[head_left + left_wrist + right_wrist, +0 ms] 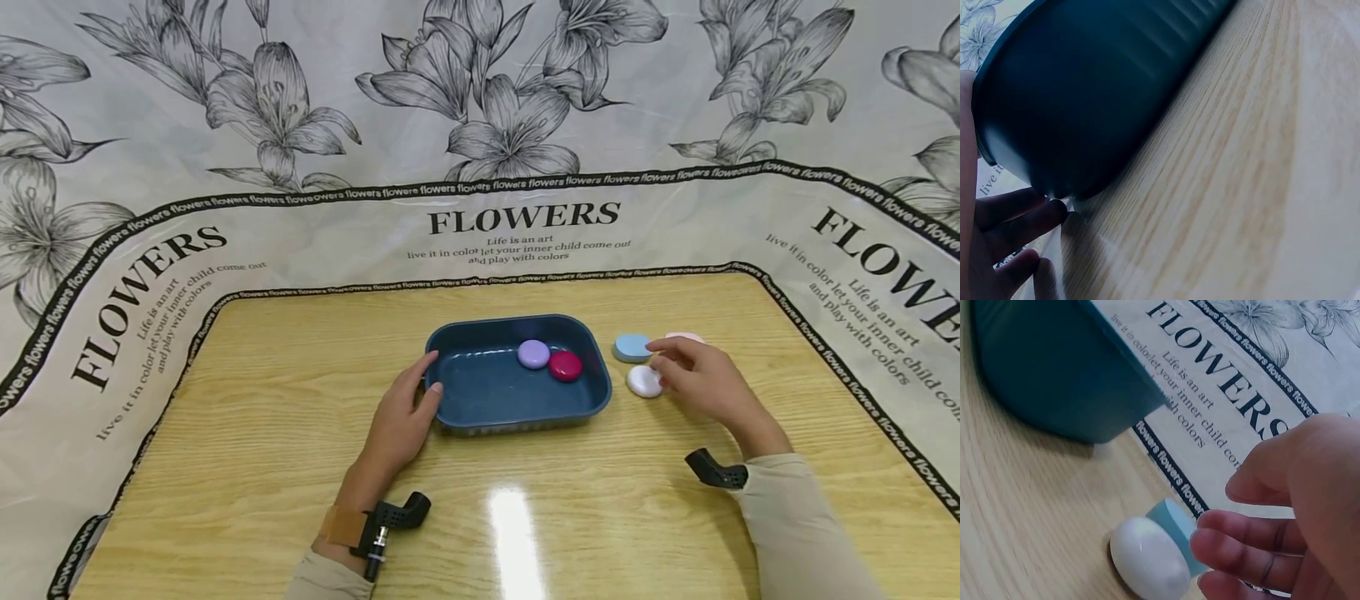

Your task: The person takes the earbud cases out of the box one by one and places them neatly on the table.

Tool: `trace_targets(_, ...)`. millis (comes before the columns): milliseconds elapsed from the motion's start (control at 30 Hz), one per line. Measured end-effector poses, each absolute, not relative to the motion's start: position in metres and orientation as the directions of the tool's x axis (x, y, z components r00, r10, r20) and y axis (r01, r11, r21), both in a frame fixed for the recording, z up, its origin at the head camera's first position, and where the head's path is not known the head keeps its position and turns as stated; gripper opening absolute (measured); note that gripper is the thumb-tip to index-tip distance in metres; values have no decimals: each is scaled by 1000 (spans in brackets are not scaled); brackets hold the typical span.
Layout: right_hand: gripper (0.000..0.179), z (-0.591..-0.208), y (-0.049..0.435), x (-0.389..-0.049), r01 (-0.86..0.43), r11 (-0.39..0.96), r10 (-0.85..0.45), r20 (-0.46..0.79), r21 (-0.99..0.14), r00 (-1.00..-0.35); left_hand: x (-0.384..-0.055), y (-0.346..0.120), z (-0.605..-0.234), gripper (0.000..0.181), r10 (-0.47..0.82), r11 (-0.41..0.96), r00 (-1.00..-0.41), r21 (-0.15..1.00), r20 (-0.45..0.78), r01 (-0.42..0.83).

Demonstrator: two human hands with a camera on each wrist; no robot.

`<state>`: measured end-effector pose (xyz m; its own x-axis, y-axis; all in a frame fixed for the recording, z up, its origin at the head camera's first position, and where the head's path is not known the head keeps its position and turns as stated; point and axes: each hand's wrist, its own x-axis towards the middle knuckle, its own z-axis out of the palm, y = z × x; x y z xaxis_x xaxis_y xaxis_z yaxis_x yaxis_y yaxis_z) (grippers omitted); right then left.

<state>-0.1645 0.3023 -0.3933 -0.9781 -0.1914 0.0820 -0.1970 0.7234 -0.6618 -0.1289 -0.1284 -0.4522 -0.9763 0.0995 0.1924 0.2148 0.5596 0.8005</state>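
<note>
My left hand [397, 421] rests against the left end of a dark blue rectangular tub [480, 392], fingers relaxed. In the left wrist view its fingertips [1054, 212] are right at the tub's outer wall. Inside the tub lie a round purple soap-like piece [533, 354] and a crimson one [565, 365]. To the right of it, my right hand [705, 383] hovers by a round white piece [642, 382], fingers loosely bent with nothing between them. Just behind the white piece sits a light blue oval one [632, 347]. A pink piece [686, 337] is partly hidden behind the right hand.
A wood-grain table [285, 400] lies under everything. Behind and at both sides rises a white flower-printed cloth [337, 242] with black lettering. Each wrist carries a small black camera mount [405, 510].
</note>
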Motion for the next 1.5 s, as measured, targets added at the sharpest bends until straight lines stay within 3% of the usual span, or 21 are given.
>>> trace_targets(267,32,-384,288,-155,-233,656,-251,84,-717,-964,-128,-122,-453,50,114,555,-977,804,182,214)
trace_targets(633,32,-380,262,-167,-250,637,-288,75,-730,-955,-127,-123,-452,50,97,561,-977,800,189,211)
trace_targets(1500,35,-344,214,-203,-431,712,-509,15,-554,-861,-129,-128,-453,49,75,574,-978,794,194,201)
